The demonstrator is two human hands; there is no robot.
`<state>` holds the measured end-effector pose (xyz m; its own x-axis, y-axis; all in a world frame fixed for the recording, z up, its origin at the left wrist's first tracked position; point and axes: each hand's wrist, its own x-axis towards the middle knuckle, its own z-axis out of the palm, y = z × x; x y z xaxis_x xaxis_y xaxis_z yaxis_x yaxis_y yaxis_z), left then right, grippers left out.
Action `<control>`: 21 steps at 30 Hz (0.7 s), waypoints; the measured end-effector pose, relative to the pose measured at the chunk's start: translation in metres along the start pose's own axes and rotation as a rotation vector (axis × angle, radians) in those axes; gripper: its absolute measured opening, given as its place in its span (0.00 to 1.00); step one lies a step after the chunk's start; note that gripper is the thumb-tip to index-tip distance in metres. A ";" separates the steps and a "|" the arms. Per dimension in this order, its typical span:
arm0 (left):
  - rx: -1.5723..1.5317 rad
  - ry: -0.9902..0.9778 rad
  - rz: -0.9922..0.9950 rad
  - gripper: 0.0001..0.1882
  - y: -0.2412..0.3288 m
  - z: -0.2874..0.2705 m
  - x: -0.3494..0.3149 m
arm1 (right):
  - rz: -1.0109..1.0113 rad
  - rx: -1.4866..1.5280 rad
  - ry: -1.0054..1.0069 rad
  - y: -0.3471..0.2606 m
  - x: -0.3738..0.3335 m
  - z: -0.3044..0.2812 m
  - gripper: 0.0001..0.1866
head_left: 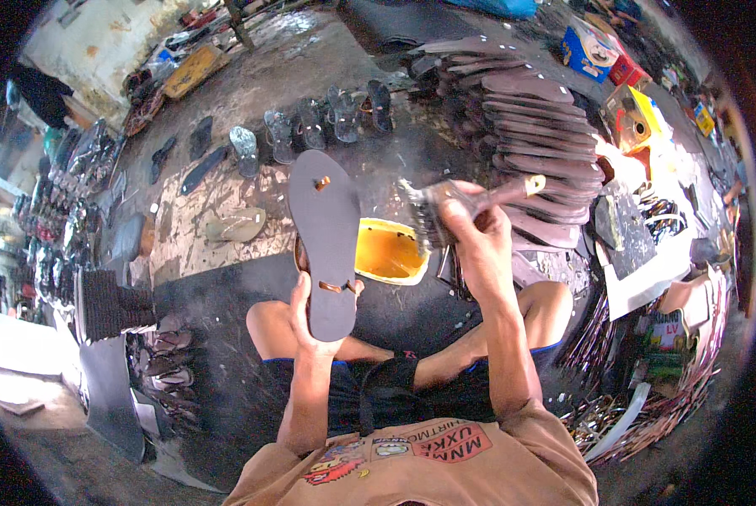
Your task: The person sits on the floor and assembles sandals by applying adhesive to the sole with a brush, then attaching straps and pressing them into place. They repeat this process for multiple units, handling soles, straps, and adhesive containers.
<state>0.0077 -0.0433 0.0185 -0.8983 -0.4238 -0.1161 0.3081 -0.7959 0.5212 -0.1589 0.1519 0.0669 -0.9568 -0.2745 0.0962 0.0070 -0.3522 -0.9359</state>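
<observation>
Closed on both long edges of a dark grey flip-flop sole [325, 236], the grip of the left hand [307, 320] is set near the heel, with the thumb along the left edge and fingertips showing at the right one. The sole is held up in front of the crossed legs, toe end away from the body, and its heel edge is left uncovered above the wrist. Near the toe a brown strap end [321, 183] is seen poking through; two more are seen toward the heel.

By the right hand [479, 219] a brush [513, 192] is held in a closed grip, its bristles turned left toward the sole and its handle slanted up to the right. Between bristles and sole edge a gap is left, through which pale floor is seen.

Behind this gap a cut-open yellow container [386, 224] is placed, its rim partly overlapped by the sole in view. Dark floor [386, 308] is shown between container and legs. On the right, room is bounded by tall stacked brown soles [534, 131]; farther ahead, by a row of sandals [310, 126]. To the left, a greenish sandal [237, 225] is laid flat, well apart from the left hand.
</observation>
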 end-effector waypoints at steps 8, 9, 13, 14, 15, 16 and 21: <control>0.153 -0.178 -0.203 0.37 -0.023 -0.006 -0.032 | -0.588 -0.686 -0.068 -0.041 0.054 0.051 0.16; 0.127 -0.171 -0.183 0.37 -0.022 -0.007 -0.032 | -0.608 -0.632 -0.041 -0.045 0.050 0.053 0.18; 0.091 -0.056 -0.125 0.33 -0.012 0.001 -0.021 | -0.597 -0.667 -0.238 0.000 -0.037 0.041 0.18; 0.098 -0.025 -0.132 0.33 -0.013 -0.006 -0.023 | -0.498 -0.649 -0.256 0.005 -0.051 0.040 0.20; 0.112 0.001 -0.144 0.32 -0.013 -0.017 -0.022 | -0.401 -0.629 -0.265 0.008 -0.056 0.039 0.21; 0.110 -0.135 -0.148 0.32 -0.010 -0.026 -0.020 | -0.467 -0.685 -0.267 0.003 -0.042 0.035 0.12; 0.072 -0.325 -0.143 0.33 -0.006 -0.025 -0.025 | -0.333 -0.361 -0.073 -0.039 0.009 0.038 0.22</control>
<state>0.0359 -0.0388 -0.0030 -0.9869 -0.1418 0.0768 0.1599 -0.7999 0.5784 -0.1562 0.1292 0.1169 -0.8669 -0.2662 0.4214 -0.4092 -0.1026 -0.9067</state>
